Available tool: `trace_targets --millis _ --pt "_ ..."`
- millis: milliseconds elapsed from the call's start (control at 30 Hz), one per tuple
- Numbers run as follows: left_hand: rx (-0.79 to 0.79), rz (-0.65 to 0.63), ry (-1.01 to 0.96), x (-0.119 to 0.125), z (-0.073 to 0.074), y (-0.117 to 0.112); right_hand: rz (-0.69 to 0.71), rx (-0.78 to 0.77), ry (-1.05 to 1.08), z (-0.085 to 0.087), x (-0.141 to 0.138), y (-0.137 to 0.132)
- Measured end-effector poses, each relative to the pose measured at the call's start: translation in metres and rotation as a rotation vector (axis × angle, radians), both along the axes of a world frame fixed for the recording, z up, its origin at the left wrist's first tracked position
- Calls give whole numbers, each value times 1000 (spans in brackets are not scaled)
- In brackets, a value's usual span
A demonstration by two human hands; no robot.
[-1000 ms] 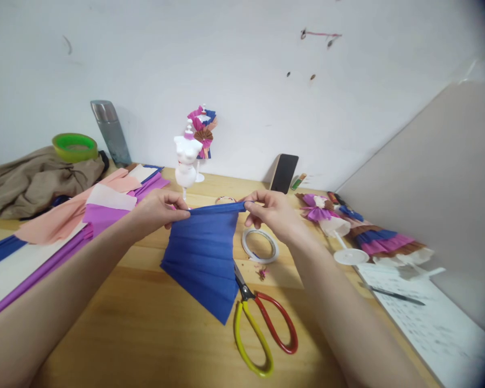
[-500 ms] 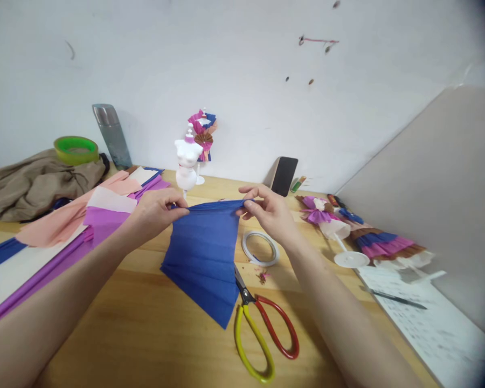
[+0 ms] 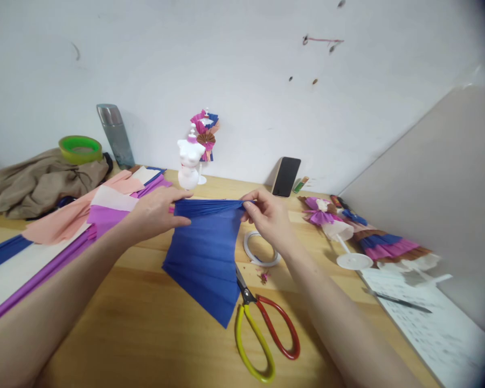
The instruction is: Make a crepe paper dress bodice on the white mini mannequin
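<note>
A piece of blue crepe paper (image 3: 204, 248) with a gathered upper edge hangs between my hands, its lower part fanning out over the table. My left hand (image 3: 151, 213) is at the upper left corner, thumb in front and index finger apart above the edge; the other fingers are partly hidden behind the paper. At the upper right corner, my right hand (image 3: 269, 215) pinches the gathered edge between thumb and fingers. Scissors (image 3: 248, 296) with one yellow and one red handle lie just below, their blade tips hidden by the paper. A roll of white tape (image 3: 246, 250) lies near my right hand.
A bare white mannequin (image 3: 189, 161) stands ahead, before a decorated one (image 3: 207, 141). Coloured crepe sheets (image 3: 113, 196), a cloth (image 3: 44, 178), green tape (image 3: 81, 156) and a flask (image 3: 117, 134) are left. A phone (image 3: 286, 175), paper dresses (image 3: 392, 242) and a pen (image 3: 404, 302) are right.
My left thumb and index finger have spread apart at the paper's corner, where they were pinched together. My right hand keeps its pinch. The whole view has shifted slightly.
</note>
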State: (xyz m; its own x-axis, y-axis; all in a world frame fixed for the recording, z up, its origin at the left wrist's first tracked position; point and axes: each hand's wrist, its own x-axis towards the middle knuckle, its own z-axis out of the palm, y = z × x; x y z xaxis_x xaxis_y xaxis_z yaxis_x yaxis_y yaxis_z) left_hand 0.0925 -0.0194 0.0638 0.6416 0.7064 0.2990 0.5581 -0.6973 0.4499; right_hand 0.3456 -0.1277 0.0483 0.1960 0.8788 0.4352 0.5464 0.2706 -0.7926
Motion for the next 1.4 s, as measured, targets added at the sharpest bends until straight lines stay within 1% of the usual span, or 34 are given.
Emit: trace_targets --millis 67,133,233,333,400,467,567,733,833,933,1000,1100,1200,1267,1400 --pt "93 -80 38 -1 5 -5 1 34 -72 1 -5 -2" --pt "149 -166 40 1 7 -15 12 75 -181 2 -12 -5" --pt "204 -243 -13 11 2 -34 43 140 -335 5 -23 -11" --pt "266 -191 -128 22 -9 -46 83 212 -399 5 -30 -15" --pt "274 -155 -199 25 -15 -48 97 228 -399 5 -33 -15" --pt "256 -155 -255 26 -17 -47 102 222 -389 4 -33 -15" --pt "221 -168 -299 24 -14 -46 92 195 -356 3 -31 -12" --pt "198 -145 -258 24 -9 -47 77 131 -264 2 -28 -11" --pt "145 -150 -264 25 -12 -43 86 122 -244 2 -28 -12" --pt "106 -156 -309 23 -19 -35 88 88 -200 2 -29 -11" --pt "169 -186 -338 22 -24 -29 87 37 -145 1 -29 -10" --pt "359 -261 -334 21 -28 -23 84 -50 -29 0 -29 -10" --pt "508 -310 -285 22 -29 -22 74 -85 81 0 -31 -10" --pt "547 -334 -264 22 -28 -22 73 -88 142 1 -31 -10" --pt "554 -363 -276 22 -28 -19 109 -114 242 3 -30 -7"
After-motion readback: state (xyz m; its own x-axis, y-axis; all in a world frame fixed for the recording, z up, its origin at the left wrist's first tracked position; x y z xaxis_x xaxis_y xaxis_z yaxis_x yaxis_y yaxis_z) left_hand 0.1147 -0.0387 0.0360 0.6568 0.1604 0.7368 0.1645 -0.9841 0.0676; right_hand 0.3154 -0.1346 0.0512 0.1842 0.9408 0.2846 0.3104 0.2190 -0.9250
